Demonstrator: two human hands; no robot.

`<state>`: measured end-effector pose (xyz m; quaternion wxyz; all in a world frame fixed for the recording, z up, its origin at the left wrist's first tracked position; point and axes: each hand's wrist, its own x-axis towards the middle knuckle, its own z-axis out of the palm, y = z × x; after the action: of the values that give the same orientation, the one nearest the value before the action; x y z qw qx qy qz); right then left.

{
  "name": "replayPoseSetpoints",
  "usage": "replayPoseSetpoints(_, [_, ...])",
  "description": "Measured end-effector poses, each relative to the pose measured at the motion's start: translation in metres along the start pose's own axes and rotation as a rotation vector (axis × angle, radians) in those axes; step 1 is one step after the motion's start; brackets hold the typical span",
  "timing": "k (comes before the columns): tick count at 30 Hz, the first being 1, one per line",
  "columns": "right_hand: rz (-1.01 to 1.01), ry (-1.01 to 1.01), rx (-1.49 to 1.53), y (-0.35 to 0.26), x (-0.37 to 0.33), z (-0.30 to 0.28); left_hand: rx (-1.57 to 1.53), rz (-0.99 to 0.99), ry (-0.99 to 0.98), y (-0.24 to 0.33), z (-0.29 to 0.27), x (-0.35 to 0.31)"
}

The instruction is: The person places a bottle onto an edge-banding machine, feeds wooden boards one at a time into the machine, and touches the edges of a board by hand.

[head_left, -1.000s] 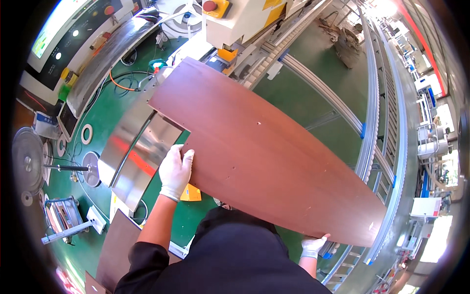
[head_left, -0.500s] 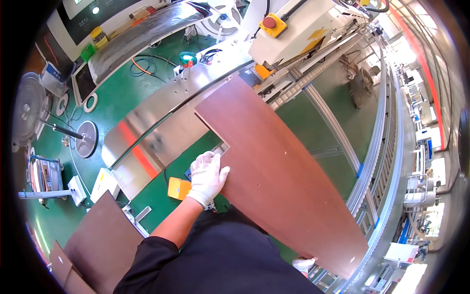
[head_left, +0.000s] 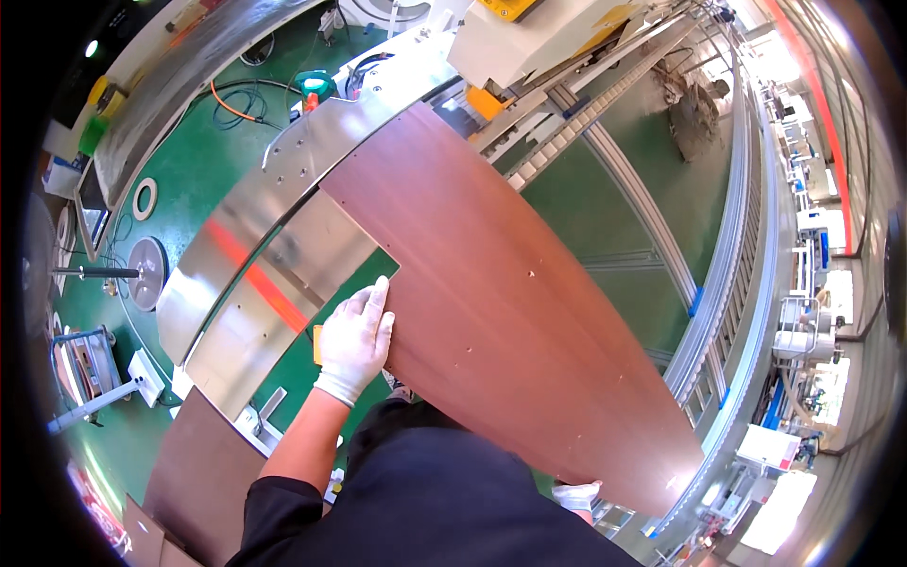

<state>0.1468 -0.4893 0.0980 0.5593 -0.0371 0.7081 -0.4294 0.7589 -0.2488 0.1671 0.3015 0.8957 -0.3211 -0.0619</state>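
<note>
My gloved left hand (head_left: 354, 342) lies open, flat on the brown wooden panel's (head_left: 501, 293) near-left edge. My right hand (head_left: 574, 494) grips that panel's near corner. An orange box (head_left: 489, 102) sits just beyond the panel's far end.

Screen (head_left: 92, 203): one dark rectangular panel in a pale frame, standing at the far left edge beside the green floor (head_left: 203, 142); its face is too dim to read. Packages, labels, signs: none clear enough to tell.
</note>
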Motion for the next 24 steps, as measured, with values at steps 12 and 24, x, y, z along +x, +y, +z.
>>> replayPoseSetpoints(12, [0.098, -0.033, 0.028, 0.007, -0.025, 0.050, 0.110, 0.089, 0.011, 0.006, 0.003, 0.043])
replayPoseSetpoints(24, [0.085, 0.006, -0.043, -0.049, 0.018, 0.131, 0.067, 0.159, 0.035, 0.050, 0.043, 0.135])
